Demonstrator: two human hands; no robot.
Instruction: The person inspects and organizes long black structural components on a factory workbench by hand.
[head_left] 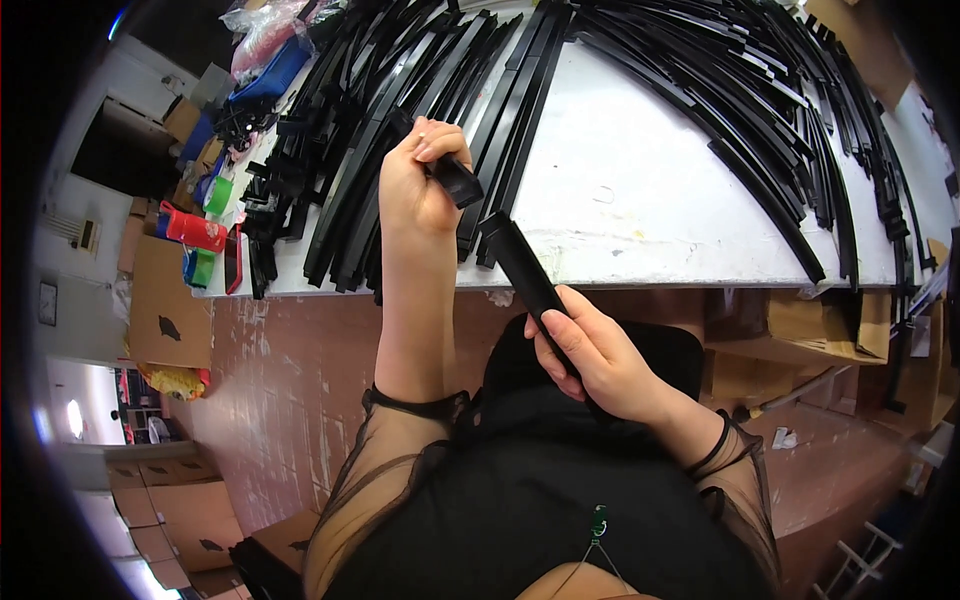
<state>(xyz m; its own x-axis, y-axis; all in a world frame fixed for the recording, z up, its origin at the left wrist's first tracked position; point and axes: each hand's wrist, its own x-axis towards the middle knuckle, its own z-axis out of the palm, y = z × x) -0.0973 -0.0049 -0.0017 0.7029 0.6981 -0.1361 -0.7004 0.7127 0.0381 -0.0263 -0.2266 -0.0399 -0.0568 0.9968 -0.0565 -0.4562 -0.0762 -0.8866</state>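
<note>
My left hand (432,170) is raised over the near edge of the table, its fingers wrapped round a short black piece (457,184) whose wide end points down and to the right. Lower down, in front of my body, my right hand (590,350) grips a long black strip (522,262), thumb along its top. That strip tilts up and to the left, and its far end lies close to the left hand's piece with a small gap between them. The strip's lower end is hidden behind my right hand and against my dark clothing.
Many long black strips (510,130) lie on the white table (620,190), with another pile (740,100) to the right. At the left stand a red roll (195,230) and green tape (218,195). Cardboard boxes (170,300) stand on the floor, others under the table's right side.
</note>
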